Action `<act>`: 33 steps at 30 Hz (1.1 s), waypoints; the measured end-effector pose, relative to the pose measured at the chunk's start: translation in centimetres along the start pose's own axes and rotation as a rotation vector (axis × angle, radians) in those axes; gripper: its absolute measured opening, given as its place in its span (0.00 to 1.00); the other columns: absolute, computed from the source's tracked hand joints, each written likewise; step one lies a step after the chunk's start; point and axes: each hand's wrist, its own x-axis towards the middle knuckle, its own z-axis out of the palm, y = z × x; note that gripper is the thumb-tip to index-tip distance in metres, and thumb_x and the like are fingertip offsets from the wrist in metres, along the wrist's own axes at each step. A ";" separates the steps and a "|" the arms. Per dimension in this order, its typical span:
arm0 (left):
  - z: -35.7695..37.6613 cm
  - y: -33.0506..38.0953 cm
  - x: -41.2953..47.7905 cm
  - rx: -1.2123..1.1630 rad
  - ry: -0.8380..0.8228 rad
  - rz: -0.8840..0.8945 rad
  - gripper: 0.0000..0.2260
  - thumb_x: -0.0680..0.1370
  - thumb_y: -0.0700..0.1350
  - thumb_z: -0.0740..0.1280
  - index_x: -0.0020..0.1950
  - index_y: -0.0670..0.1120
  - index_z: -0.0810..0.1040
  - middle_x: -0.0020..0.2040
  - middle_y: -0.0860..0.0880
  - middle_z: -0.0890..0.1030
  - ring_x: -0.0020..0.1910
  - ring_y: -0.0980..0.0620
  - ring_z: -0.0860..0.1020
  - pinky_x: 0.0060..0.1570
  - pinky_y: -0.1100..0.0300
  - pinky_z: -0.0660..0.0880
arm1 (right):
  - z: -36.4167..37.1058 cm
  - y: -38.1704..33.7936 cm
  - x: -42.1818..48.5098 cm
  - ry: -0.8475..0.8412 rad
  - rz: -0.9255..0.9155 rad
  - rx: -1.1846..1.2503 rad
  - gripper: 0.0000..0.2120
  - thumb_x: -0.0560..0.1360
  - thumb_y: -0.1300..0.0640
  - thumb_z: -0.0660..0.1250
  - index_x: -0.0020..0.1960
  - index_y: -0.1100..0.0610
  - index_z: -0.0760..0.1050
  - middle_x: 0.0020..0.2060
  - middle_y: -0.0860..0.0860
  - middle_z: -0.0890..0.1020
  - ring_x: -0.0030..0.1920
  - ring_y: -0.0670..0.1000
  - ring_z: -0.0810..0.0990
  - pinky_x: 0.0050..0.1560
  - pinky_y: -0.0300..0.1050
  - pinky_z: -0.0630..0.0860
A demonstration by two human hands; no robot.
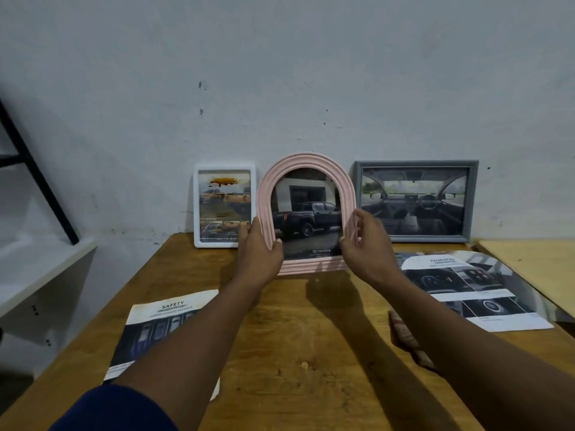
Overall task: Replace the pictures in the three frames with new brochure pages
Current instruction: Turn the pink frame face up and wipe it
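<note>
Wood table [311, 325] against pale wall. Pink arched frame [306, 158] sits centre-back, btwn white frame [225, 167] and grey frame [417, 163]. L hand [259, 247] grips its left edge, fingers curled behind, thumb in front; R hand [365, 241] does likewise on the right. Can't tell if base touches wood. My read: middle frame's swap in hand. Next: flip it, open the back w/o dropping it. Safety page [168, 318] and advanced page [466, 284] lie nearby.

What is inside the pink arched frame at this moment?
The pink ribbed arched frame holds a brochure page of a dark pickup truck with a Toyota logo. The left hand and right hand grip its sides; its back is hidden.
</note>
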 end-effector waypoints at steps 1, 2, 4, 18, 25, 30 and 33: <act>0.2 0.0 0.4 -0.015 0.003 -0.001 0.31 0.82 0.46 0.67 0.82 0.50 0.57 0.78 0.49 0.59 0.74 0.43 0.67 0.69 0.47 0.73 | 0.3 0.2 0.3 -0.003 -0.003 0.013 0.32 0.76 0.59 0.69 0.77 0.54 0.60 0.70 0.55 0.68 0.68 0.58 0.71 0.66 0.61 0.74; 0.5 0.0 0.8 -0.029 0.010 0.003 0.32 0.82 0.46 0.67 0.82 0.50 0.56 0.77 0.49 0.60 0.73 0.43 0.68 0.69 0.48 0.73 | 0.6 0.4 0.7 -0.005 -0.003 0.021 0.32 0.76 0.59 0.69 0.77 0.54 0.59 0.71 0.55 0.67 0.69 0.58 0.70 0.66 0.62 0.73; 1.1 0.1 1.7 -0.044 0.022 0.007 0.32 0.82 0.45 0.67 0.82 0.51 0.55 0.76 0.50 0.60 0.73 0.44 0.68 0.68 0.47 0.74 | 1.1 0.8 1.7 -0.008 0.005 0.037 0.33 0.76 0.60 0.69 0.77 0.53 0.58 0.72 0.54 0.66 0.70 0.58 0.69 0.67 0.62 0.73; 5.0 -2.0 9.1 -0.026 0.015 0.025 0.35 0.81 0.44 0.67 0.83 0.55 0.51 0.76 0.53 0.60 0.73 0.47 0.67 0.68 0.50 0.72 | 5.3 4.3 9.6 -0.072 0.039 0.017 0.35 0.77 0.58 0.69 0.78 0.52 0.56 0.74 0.54 0.65 0.72 0.57 0.67 0.70 0.59 0.70; 6.4 -2.7 10.0 0.019 -0.026 0.053 0.32 0.83 0.47 0.65 0.83 0.53 0.52 0.81 0.57 0.52 0.78 0.48 0.60 0.72 0.50 0.67 | 6.5 5.0 10.4 -0.069 0.054 -0.076 0.33 0.78 0.58 0.68 0.78 0.54 0.57 0.75 0.53 0.60 0.73 0.58 0.65 0.68 0.53 0.68; 6.7 -2.9 9.9 0.034 -0.051 0.084 0.32 0.83 0.46 0.64 0.83 0.54 0.51 0.83 0.57 0.49 0.80 0.49 0.54 0.69 0.59 0.59 | 6.5 4.9 10.5 -0.044 0.055 -0.111 0.27 0.78 0.58 0.67 0.74 0.57 0.62 0.74 0.54 0.61 0.72 0.59 0.66 0.68 0.52 0.69; 6.7 -2.8 9.8 0.062 -0.084 0.096 0.32 0.84 0.47 0.63 0.83 0.54 0.49 0.83 0.55 0.47 0.81 0.48 0.53 0.71 0.57 0.58 | 6.4 4.9 10.6 -0.059 0.068 -0.125 0.28 0.78 0.58 0.68 0.74 0.57 0.61 0.74 0.55 0.60 0.72 0.59 0.66 0.69 0.54 0.69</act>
